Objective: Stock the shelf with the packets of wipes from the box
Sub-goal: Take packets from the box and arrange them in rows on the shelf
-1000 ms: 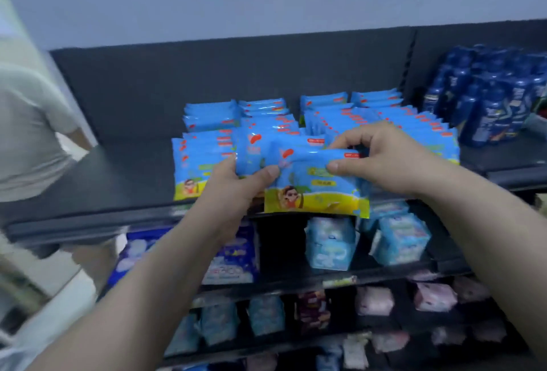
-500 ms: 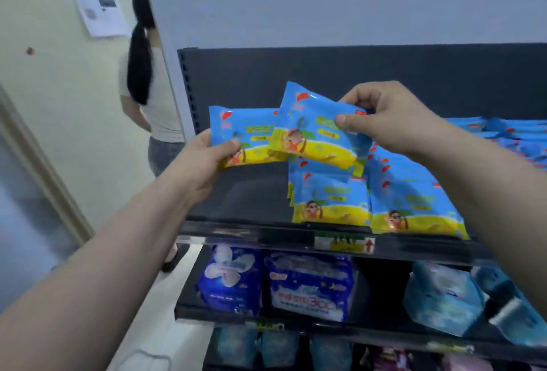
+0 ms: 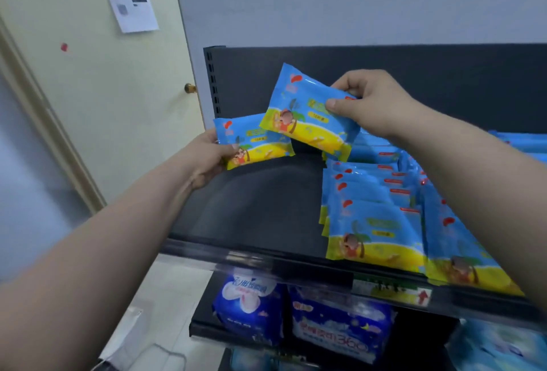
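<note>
Shelf: dark top shelf, lying bare on its left half and carrying rows of packets on its right half.
Rows of packets: lying flat and overlapping, blue tops pointing to the back panel, yellow bands facing the front edge.
Lower shelf: holding dark blue packs standing side by side.
Right packet: hanging in the air above the bare left half, printed face toward the camera, blue above and yellow below with a cartoon child; long axis running left to right and dipping to the right.
Left packet: same print, hanging lower and further left, long axis nearly level, its upper right corner hiding behind the right packet.
Right grip: pinching the right packet's right end between thumb and fingers.
Left grip: holding the left packet's left end, thumb lying on the face.
</note>
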A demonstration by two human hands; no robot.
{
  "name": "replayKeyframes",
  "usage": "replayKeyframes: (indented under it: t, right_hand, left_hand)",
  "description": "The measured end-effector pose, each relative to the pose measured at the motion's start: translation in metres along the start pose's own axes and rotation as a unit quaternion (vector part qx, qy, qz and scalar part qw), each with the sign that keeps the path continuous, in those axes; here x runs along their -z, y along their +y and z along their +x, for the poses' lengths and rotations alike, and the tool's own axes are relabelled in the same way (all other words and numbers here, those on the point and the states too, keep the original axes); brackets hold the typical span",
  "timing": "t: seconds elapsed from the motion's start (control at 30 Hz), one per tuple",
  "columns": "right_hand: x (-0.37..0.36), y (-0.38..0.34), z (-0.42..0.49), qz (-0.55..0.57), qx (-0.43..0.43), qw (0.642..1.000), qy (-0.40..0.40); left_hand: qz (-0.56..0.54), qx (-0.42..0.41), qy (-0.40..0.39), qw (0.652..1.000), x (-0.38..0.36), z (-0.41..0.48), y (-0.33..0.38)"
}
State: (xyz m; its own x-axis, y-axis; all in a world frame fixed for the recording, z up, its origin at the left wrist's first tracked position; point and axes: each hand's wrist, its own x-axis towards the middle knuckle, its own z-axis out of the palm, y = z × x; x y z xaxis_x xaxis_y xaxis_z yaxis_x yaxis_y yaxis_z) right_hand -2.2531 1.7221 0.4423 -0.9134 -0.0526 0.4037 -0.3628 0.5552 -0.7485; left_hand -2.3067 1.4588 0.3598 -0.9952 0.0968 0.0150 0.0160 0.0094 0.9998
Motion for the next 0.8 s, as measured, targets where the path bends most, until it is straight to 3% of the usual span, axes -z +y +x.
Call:
replayKeyframes:
  t: [0.3, 0.5, 0.67, 0.8]
  right_hand:
    - [-0.024, 0.009, 0.060, -0.043, -0.040, 0.997, 0.055]
    - [-0.061, 0.030, 0.087, -0.163, -0.099, 0.981, 0.013]
    - [-0.094, 0.043, 0.099, -0.275, -0.129, 0.952, -0.026]
    - [-0.115, 0.056, 0.103, -0.313, -0.138, 0.939, -0.031]
  left_hand:
    - [0.098, 0.021, -0.025, 0.995, 0.010, 0.093, -0.007]
    - [0.197, 0.004, -0.069, 0.978, 0.003, 0.143, -0.020]
    - [0.279, -0.047, -0.063, 0.957, 0.015, 0.164, -0.037]
    - [0.281, -0.066, -0.050, 0.956, 0.023, 0.170, -0.044]
